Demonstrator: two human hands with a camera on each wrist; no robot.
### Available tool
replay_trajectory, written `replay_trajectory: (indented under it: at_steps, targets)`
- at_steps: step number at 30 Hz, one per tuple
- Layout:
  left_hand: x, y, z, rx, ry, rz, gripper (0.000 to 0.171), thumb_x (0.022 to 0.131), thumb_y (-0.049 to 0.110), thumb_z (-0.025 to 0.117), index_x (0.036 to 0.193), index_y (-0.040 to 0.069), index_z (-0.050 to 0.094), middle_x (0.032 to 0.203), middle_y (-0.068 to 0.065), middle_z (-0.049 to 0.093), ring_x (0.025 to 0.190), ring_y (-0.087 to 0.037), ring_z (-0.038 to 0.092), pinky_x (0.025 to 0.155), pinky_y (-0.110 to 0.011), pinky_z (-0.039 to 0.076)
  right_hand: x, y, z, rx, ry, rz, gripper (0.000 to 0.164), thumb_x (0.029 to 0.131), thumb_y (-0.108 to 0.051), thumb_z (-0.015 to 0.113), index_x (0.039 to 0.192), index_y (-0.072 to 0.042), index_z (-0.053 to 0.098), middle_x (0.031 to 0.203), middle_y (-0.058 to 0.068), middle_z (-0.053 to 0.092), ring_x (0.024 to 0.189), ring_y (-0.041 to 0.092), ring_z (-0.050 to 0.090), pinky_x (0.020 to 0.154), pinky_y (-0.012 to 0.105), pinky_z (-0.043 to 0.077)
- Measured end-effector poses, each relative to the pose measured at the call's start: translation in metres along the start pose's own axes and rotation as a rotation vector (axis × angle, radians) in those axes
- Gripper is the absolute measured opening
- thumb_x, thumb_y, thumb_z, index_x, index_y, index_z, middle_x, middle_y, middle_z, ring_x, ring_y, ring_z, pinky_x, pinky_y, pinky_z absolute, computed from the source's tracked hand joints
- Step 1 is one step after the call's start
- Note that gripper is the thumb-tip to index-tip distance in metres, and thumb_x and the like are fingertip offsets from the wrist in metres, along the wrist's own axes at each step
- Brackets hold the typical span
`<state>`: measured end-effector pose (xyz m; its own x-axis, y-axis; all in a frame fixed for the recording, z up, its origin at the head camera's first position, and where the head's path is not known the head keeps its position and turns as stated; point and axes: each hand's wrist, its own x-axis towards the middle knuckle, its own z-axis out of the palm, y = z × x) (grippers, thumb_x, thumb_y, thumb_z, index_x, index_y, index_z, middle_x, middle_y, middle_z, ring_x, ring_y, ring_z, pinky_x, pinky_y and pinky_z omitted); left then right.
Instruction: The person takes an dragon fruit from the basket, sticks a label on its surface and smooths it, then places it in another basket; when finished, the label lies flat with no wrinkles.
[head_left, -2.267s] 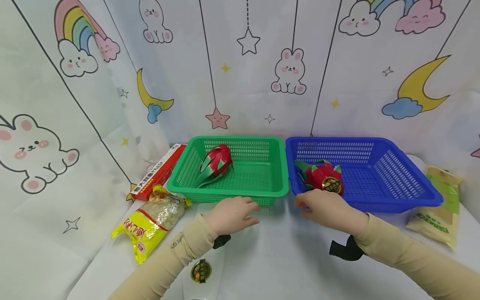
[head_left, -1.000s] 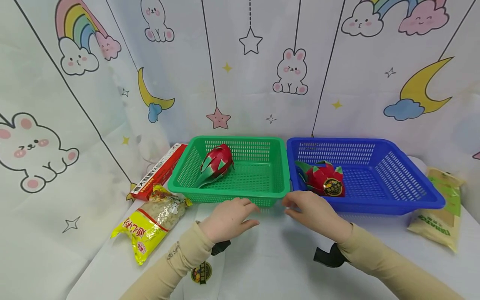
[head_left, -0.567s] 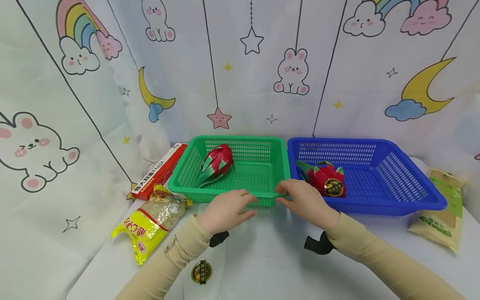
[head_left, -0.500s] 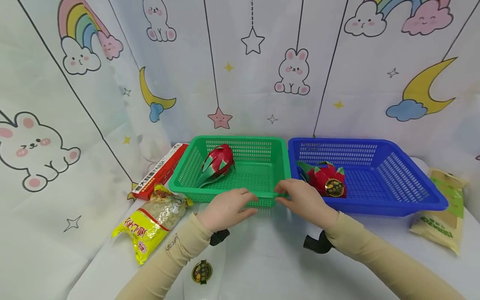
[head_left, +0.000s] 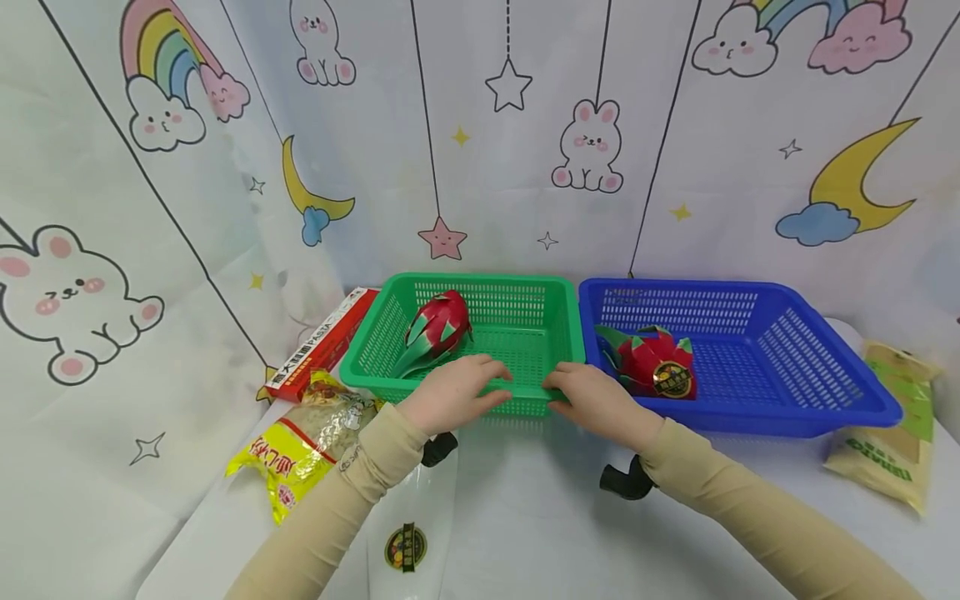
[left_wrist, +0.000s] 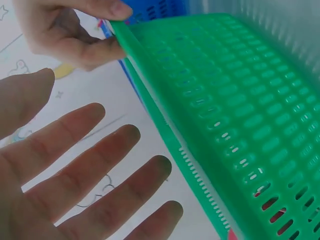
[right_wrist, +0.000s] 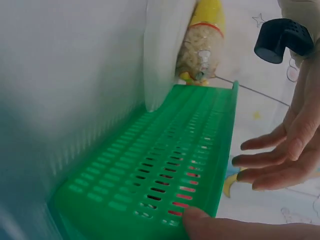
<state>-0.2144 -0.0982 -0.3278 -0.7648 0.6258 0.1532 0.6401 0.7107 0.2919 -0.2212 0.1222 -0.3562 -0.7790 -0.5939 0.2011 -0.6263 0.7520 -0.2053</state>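
A green plastic basket [head_left: 577, 333] holds a red dragon fruit [head_left: 442, 321] with green tips, lying on its left side. My right hand [head_left: 596, 404] pinches the front rim near the right corner; in the left wrist view its thumb [left_wrist: 117, 10] lies over the rim and fingers curl beneath. My left hand [head_left: 457, 396] is at the middle of the same rim, fingers spread and relaxed; the left wrist view shows its fingertips [left_wrist: 160, 167] apart from the basket. To the right, a blue basket [head_left: 750, 417] holds another dragon fruit [head_left: 652, 358] with a round black-gold label.
Left of the green basket lie a red pasta box [head_left: 322, 346] and a yellow bag of pasta [head_left: 300, 442]. A clear flat piece with a round label [head_left: 405, 547] lies in front. A beige packet [head_left: 892, 433] is beside the blue basket; a printed curtain [head_left: 510, 208] hangs behind.
My right hand has moved left from the blue basket's front edge to the green basket's rim and taken hold of it. My left hand has shifted slightly forward, over the green front rim.
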Motion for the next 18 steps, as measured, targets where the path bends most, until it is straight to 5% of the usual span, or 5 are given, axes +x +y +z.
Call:
replay_trajectory:
  at_steps: [18]
  targets:
    - [0.038, -0.017, -0.010, 0.021, -0.063, -0.088, 0.026, 0.091, 0.028, 0.058, 0.110, 0.012, 0.063, 0.106, -0.003, 0.064, 0.086, -0.014, 0.061, 0.071, -0.027, 0.050, 0.002, 0.012, 0.004, 0.101, -0.020, -0.047, 0.021, 0.079, -0.012, 0.071, 0.098, -0.005, 0.067, 0.091, 0.003, 0.062, 0.083, 0.016, 0.061, 0.073, 0.027, 0.052]
